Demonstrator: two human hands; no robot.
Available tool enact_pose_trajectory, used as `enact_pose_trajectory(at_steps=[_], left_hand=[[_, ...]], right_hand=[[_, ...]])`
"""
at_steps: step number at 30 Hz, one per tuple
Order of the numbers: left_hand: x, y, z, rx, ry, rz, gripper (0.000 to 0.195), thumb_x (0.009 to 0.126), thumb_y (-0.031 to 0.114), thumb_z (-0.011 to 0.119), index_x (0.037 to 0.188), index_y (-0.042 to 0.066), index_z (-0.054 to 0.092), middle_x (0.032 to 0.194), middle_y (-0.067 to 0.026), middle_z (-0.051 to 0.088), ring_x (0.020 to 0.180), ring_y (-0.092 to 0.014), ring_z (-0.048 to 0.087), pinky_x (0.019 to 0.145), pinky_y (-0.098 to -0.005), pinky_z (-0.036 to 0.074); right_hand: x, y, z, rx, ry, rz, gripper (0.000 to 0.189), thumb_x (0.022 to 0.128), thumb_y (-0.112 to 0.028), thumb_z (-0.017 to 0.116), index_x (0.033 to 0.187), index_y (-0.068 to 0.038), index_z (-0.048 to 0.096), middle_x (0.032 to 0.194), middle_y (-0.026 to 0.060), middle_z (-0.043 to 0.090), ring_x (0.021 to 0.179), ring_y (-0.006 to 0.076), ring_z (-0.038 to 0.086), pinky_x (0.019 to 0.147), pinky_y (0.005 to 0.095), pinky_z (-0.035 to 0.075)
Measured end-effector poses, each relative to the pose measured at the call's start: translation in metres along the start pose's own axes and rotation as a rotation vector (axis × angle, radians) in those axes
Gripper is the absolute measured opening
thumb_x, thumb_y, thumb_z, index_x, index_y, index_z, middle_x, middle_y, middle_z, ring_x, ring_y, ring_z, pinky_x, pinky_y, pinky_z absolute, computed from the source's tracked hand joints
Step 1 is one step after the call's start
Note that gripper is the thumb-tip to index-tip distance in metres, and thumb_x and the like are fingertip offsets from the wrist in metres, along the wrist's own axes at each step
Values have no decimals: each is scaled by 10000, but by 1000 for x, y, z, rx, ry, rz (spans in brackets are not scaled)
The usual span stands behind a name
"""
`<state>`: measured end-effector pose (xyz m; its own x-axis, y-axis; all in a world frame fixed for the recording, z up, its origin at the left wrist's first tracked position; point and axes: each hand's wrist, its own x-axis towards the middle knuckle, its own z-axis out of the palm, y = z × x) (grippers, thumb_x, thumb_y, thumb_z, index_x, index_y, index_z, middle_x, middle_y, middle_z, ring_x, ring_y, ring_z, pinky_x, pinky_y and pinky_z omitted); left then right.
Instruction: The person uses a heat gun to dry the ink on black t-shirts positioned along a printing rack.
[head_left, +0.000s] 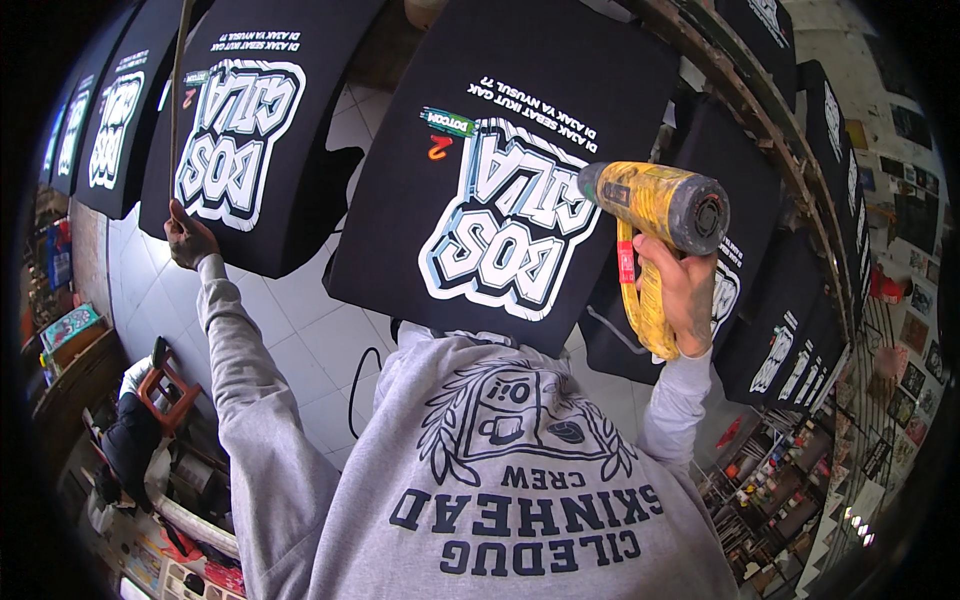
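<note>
My right hand (684, 292) grips the handle of a yellow-and-grey heat gun (656, 199). Its nozzle points left, over the white lettering print (517, 225) on a black T-shirt (405, 217) stretched flat before me. Small green and orange-red marks sit beside that lettering. Over on the left, my left hand (193, 236) is closed around the lower end of a thin stick (178, 97). The stick stands across a second black shirt (300, 187) bearing a like print.
More printed black shirts stand in a row at far left (112, 150) and along a metal rail (802, 135) at right. A brown stool (169, 394) is on the lower left. Bottles and tools crowd a rack (780, 480) at lower right. White tiles (315, 322) cover the floor.
</note>
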<state>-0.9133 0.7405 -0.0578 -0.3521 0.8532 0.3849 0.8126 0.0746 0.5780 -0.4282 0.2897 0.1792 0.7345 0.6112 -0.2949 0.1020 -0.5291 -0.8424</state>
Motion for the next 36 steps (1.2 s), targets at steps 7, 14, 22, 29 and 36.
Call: enact_pose_trajectory(at_steps=[7,14,22,29,36], left_hand=[[2,-6,-2,-12,-16,-17,790,911,829,489,872,68,697,731,-76,698,748,-260,686,735,-413,519],[1,0,-2,-28,-10,8,797,914,823,494,872,50,682,713,-64,686,713,-243,663,721,-402,511],[-1,2,-6,-53,-40,-18,764,926,792,522,844,49,680,703,-56,673,700,-230,655,691,-392,502],[6,-38,27,-8,-71,12,581,963,633,556,1006,73,702,863,-88,693,849,-250,682,789,-376,523],[44,-122,77,25,-123,-87,575,997,679,510,1120,169,745,981,-68,723,887,-284,683,778,-395,520]], right_hand=[[4,-4,7,-48,-13,-54,288,822,-63,745,1095,22,707,1053,111,751,919,208,705,860,349,533],[9,-3,11,-32,-32,-25,329,813,-81,751,1123,14,694,1066,111,748,939,215,707,884,349,531],[8,-6,22,-35,-29,-80,288,847,-100,751,1109,13,711,931,80,729,725,140,669,641,277,529],[5,-11,32,-240,-91,-281,285,854,-119,760,1113,-5,725,1069,105,750,952,239,712,889,359,546],[4,-22,31,-295,-36,-503,608,826,-94,778,1359,13,504,1177,188,691,1104,322,695,965,412,549]])
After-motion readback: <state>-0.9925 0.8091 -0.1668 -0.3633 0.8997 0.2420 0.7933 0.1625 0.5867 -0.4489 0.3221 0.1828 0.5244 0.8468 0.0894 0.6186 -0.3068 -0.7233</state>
